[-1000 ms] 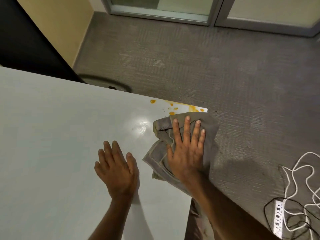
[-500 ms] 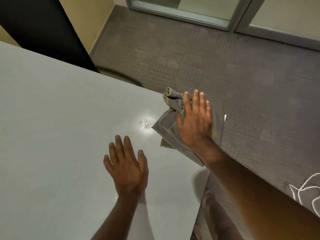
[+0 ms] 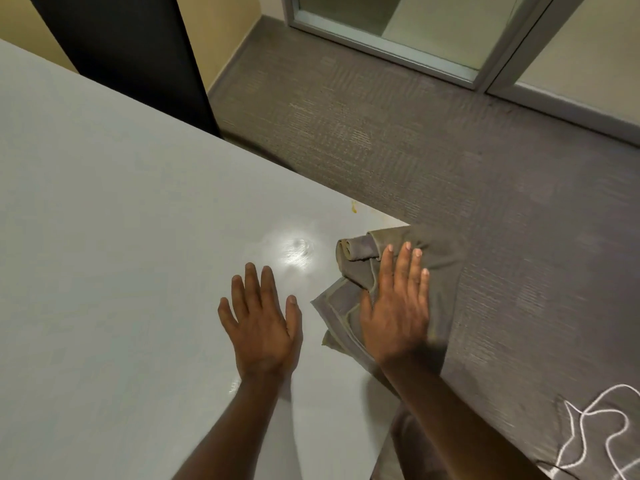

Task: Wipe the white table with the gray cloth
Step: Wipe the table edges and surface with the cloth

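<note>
Two bare forearms reach up from the bottom edge onto a white table (image 3: 104, 254). The left hand (image 3: 261, 322) lies flat, palm down, fingers spread, holding nothing, with bare tabletop all around it. Just to its right, not touching it, the right hand (image 3: 394, 306) presses flat, fingers straight and close together, on a gray cloth (image 3: 349, 306) at the table's corner. The cloth is crumpled under the palm, and its side beyond the little finger hangs over the table edge. Ahead of the index finger one cloth edge is rolled into a small tube. Beyond the left fingertips sits a bright glare patch (image 3: 294, 249). Farther past the cloth, near the table's far edge, is a small orange spot (image 3: 354, 206), possibly a stain. Gray carpet (image 3: 415, 150) stretches beyond, to a glass door frame (image 3: 388, 50). A white cord (image 3: 595, 431) lies on the carpet, right of the right forearm.
</note>
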Motion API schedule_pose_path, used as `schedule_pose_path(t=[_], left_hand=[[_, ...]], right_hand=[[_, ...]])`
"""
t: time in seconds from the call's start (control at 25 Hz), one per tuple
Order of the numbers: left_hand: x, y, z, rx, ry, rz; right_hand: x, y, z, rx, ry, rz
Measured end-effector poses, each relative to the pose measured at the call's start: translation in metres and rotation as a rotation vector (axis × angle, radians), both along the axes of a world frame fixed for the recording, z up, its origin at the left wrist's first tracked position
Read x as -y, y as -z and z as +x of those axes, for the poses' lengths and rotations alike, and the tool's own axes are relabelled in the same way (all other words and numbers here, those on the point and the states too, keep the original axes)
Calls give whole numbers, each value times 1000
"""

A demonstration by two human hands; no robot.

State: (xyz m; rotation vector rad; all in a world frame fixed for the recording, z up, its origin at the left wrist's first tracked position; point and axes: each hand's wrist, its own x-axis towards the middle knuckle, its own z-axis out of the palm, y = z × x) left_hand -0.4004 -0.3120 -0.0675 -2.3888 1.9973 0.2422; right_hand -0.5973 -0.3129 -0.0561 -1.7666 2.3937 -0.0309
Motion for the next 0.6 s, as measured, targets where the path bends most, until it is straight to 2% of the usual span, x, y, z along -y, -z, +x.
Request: schedule_pose_path(t=[0.12,0.24,0.32,0.44,0.52,0.6], left_hand=[[1,-4,0,2,5,28],[2,-7,0,3,5,48],[3,-10,-2,-11,8,57],[4,-12,-2,-19,5,78],[4,-13,-2,-10,12,84],[5,-14,-2,0,18,92]], right_hand=[[-45,-4,16,45,-66,-52],[-85,-1,33,-12,-143,-23],[-102,2,37,-7,-216,-89],[-107,6,26,73,-282,-144],[-101,4,16,73,-295,-92],[-87,2,9,21,-222,-14]])
